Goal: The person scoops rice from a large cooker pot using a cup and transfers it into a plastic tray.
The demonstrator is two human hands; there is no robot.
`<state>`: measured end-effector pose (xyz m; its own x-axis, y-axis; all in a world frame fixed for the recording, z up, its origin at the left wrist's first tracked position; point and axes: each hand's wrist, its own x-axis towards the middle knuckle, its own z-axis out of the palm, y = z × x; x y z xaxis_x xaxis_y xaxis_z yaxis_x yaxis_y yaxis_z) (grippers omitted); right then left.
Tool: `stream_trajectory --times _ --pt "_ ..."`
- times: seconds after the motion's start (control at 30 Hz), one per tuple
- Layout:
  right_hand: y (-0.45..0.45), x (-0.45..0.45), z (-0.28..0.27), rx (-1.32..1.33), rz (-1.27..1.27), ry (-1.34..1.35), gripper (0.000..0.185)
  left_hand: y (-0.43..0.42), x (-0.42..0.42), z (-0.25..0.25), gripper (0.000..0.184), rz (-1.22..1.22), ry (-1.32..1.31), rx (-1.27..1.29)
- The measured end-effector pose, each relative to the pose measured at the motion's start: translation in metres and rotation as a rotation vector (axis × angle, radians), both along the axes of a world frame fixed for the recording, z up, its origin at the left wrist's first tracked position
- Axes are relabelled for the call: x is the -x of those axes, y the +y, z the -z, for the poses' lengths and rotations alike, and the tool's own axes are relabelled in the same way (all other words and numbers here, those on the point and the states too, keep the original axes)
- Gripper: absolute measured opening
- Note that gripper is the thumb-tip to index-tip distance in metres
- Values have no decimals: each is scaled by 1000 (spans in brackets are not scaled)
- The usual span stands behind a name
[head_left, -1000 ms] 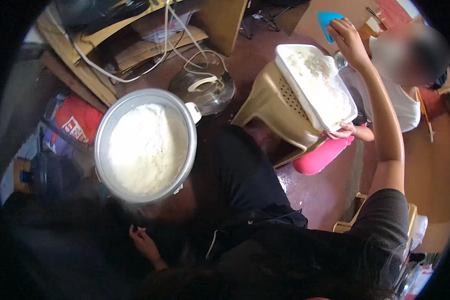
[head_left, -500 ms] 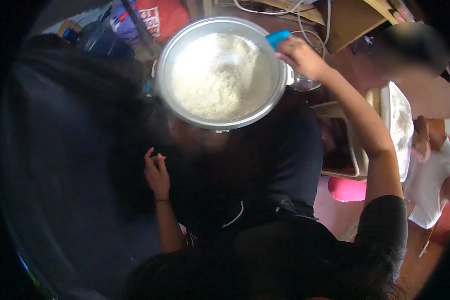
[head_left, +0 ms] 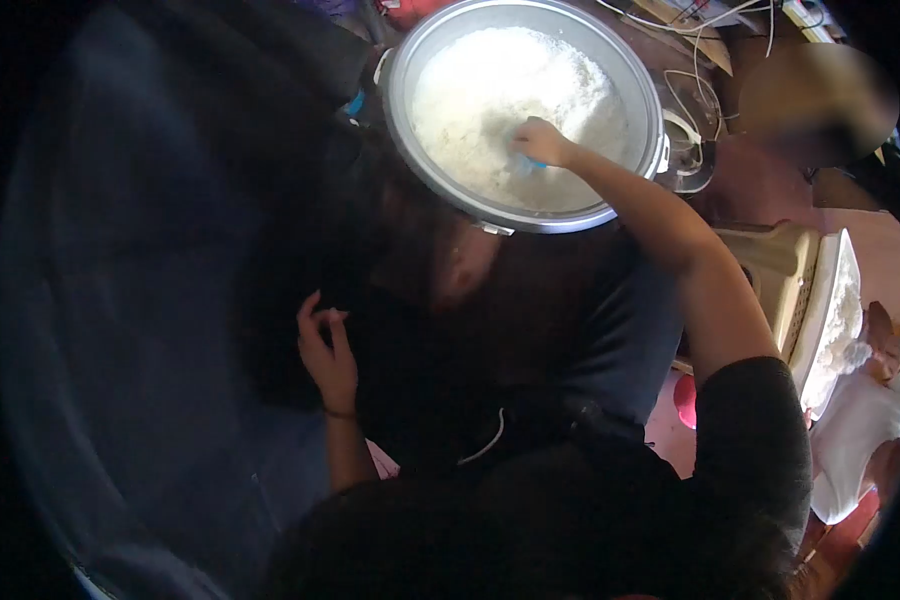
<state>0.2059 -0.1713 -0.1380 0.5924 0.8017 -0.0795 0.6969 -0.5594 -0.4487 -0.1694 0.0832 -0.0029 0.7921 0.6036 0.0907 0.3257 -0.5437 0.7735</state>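
A large round metal rice cooker [head_left: 410,150] sits open in front of me with white cooked rice [head_left: 490,85] inside. My right hand [head_left: 542,142] reaches in over its near right side, low at the rice. The fingers are closed round a blue scoop [head_left: 537,164], of which only a small part shows; its exact shape is hidden. My left hand [head_left: 327,345] is held over my dark clothing, apart from the cooker. Its fingers are loosely bent and apart, with nothing in them.
A white tray [head_left: 828,345] with white rice stands at the right beside a beige plastic basket [head_left: 785,255]. A person in a white shirt [head_left: 850,440] is close to it. White cables [head_left: 715,20] and a clear container [head_left: 692,170] lie behind the cooker's right side.
My right hand with the blue scoop has gone from the cooker's far right rim down into the rice. The view has shifted, so the cooker appears higher and further right. My left hand stays open.
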Motion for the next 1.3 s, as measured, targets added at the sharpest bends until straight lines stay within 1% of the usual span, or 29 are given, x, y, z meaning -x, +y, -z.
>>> stream_trajectory --times 0.17,0.27,0.37,0.47,0.57,0.67,0.87,0.9,0.97,1.07,1.17,1.3 --pt "5 22 -13 -32 97 325 34 2 6 -5 29 -33 24 34" --pt "8 36 -19 -102 237 525 31 5 9 -1 30 -37 -2 62" --pt "11 37 -9 -193 316 699 27 5 11 -5 30 -36 -8 48" --pt "21 41 -4 -304 445 816 24 3 12 -5 30 -49 -9 57" --pt "29 42 1 -448 541 906 24 2 13 -8 30 -50 -15 67" --pt "38 39 2 -570 588 965 24 1 12 -9 31 -46 -1 44" --pt "62 32 -26 -582 515 1083 20 2 9 -2 32 -47 27 -4" --pt "67 33 -35 -565 461 1067 21 2 9 -1 31 -43 26 -19" --pt "77 35 -48 -530 357 1031 22 -1 5 -8 31 -25 28 44" --pt "83 37 -51 -472 338 1039 21 -3 0 -11 30 -4 27 76" --pt "72 44 -45 -613 315 1039 18 -4 -5 -11 30 6 20 68" --pt "58 40 -35 -619 273 1019 14 -5 -11 -8 30 -3 46 105"
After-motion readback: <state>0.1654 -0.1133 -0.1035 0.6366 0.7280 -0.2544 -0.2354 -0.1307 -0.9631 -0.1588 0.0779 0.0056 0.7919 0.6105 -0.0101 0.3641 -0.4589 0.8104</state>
